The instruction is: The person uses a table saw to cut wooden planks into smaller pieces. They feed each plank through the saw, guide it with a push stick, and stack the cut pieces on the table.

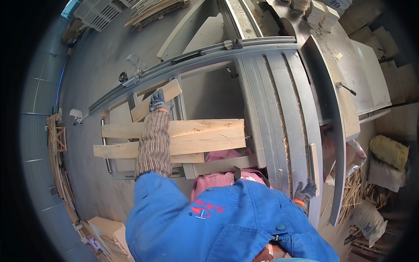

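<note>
Board (173, 89) under left hand (160, 101), by far edge of surface (260, 109), left part.
Left fingers over it, pinch unclear; right hand (305, 191) by strip (314, 170) at right edge, grip unclear. Looks partway: planks (209, 143) nearer near edge, no hand on them; finished count can't be told.

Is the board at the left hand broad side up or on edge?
Broad side up: the board shows its wide face either side of the left hand. Whether it lies fully level, I cannot tell.
</note>
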{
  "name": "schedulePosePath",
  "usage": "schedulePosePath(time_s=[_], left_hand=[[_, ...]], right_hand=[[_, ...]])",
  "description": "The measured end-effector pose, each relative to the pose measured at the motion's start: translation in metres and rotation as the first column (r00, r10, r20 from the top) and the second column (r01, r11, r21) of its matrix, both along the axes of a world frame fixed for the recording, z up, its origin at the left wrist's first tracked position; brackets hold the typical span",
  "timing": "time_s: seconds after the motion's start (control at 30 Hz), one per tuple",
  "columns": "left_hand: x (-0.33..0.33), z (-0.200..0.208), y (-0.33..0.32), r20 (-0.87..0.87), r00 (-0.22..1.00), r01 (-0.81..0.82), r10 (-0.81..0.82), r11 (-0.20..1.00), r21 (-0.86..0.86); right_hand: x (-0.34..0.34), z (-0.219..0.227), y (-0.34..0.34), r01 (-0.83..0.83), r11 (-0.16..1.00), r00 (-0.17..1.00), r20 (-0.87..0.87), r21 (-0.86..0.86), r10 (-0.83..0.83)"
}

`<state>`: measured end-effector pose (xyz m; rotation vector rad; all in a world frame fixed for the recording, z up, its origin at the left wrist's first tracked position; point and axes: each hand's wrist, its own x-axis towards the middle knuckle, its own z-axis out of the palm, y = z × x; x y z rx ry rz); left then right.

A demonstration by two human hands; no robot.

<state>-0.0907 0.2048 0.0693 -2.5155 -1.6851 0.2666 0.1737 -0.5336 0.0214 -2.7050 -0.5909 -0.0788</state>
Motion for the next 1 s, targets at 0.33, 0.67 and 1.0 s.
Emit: schedulePosePath(time_s=[0.33, 0.67, 1.0], left_hand=[[0.039, 0.027, 0.062, -0.298, 0.951, -0.037, -0.08, 0.929, -0.368], [0.111, 0.093, -0.001, 0.012, 0.959, 0.278, -0.283, 0.934, -0.223], [0.391, 0.032, -0.135, 0.14, 0.714, 0.698, -0.686, 0.681, -0.221]], right_hand=[[0.082, 0.024, -0.026, 0.108, 0.907, 0.958, -0.2, -0.406, -0.204], [0.086, 0.019, -0.028, 0.243, 0.97, 0.894, -0.388, 0.003, -0.224], [0.122, 0.03, 0.054, 0.637, 0.704, 0.515, -0.853, 0.313, -0.086]])
